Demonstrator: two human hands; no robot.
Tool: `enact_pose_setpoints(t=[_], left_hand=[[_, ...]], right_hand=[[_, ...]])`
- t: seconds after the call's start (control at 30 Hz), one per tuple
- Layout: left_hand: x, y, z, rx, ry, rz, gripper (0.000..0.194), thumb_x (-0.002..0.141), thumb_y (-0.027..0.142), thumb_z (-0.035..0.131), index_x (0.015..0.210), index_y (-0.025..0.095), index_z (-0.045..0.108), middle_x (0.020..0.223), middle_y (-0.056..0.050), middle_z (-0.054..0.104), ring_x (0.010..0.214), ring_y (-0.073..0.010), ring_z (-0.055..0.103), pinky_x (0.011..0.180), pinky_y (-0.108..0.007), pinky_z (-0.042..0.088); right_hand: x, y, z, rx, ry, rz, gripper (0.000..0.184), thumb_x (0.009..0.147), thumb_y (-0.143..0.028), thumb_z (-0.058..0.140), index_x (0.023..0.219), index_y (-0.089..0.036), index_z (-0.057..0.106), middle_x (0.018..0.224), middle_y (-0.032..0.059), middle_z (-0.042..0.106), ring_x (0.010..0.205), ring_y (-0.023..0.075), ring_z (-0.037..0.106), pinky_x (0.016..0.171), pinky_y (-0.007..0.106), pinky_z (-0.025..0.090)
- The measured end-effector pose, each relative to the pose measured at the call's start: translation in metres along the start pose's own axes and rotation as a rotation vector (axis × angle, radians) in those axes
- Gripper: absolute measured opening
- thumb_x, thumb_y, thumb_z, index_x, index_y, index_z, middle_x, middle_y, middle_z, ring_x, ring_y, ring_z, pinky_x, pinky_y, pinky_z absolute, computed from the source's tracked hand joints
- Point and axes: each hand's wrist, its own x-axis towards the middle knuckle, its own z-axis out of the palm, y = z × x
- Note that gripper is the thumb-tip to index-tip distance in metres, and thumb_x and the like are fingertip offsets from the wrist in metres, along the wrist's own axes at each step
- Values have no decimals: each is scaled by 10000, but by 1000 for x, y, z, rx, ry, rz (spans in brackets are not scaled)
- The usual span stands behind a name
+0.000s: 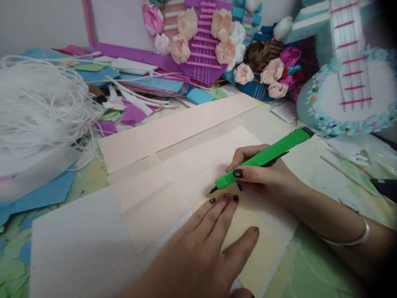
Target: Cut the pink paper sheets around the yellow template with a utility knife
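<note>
Left hand: The left hand (201,248) is palm down, 3 fingers close together and extended, the next finger angled apart; the thumb is partly cut off by the lower edge of the view. It presses on pale paper.
Right hand: The right hand (274,178) pinches the green pen-like tool (263,159) between thumb and fingers.
Green pen-like tool: Tilted, black tip down, just beyond the left fingertips, over the pink sheet (198,161). Contact of the tip cannot be confirmed.
Yellow sheet: The pale yellow sheet (251,248) lies partly beneath the left hand.
White sheet: The white sheet (77,236) lies at lower left, partly under the pale papers.
Pink strip: The long pink strip (180,128) lies beyond the pink sheet.
Bracelet: 1 silver-coloured bracelet (356,241) at the right wrist.
White cord: The tangled white cord (43,103) is piled at left.
Scraps: The coloured scraps (133,111) lie beside the cord.
Guitar-shaped crafts: The purple craft (201,68) with paper flowers stands at the back; the pale blue craft (350,91) stands at far right.
</note>
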Motion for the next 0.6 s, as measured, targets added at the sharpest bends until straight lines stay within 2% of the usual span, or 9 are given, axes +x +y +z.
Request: enact_pose_setpoints(t=[0.43,0.6], left_hand=[[-1,0,0,-14,-2,-3,595,951,530,484,1433,181,452,1440,-223,478,1344,-371,436,1046,-474,401],[-1,0,0,-24,-2,-9,586,954,518,484,1433,182,452,1447,-219,472,1350,-365,428,1061,-476,385]], right_hand=[[1,-2,-2,-11,-38,-8,188,720,-310,740,711,-139,664,504,-7,607,376,55,419,332,165,261],[1,-3,-3,9,-15,14,179,719,-305,734,721,-141,662,494,-9,600,370,55,402,339,171,257]])
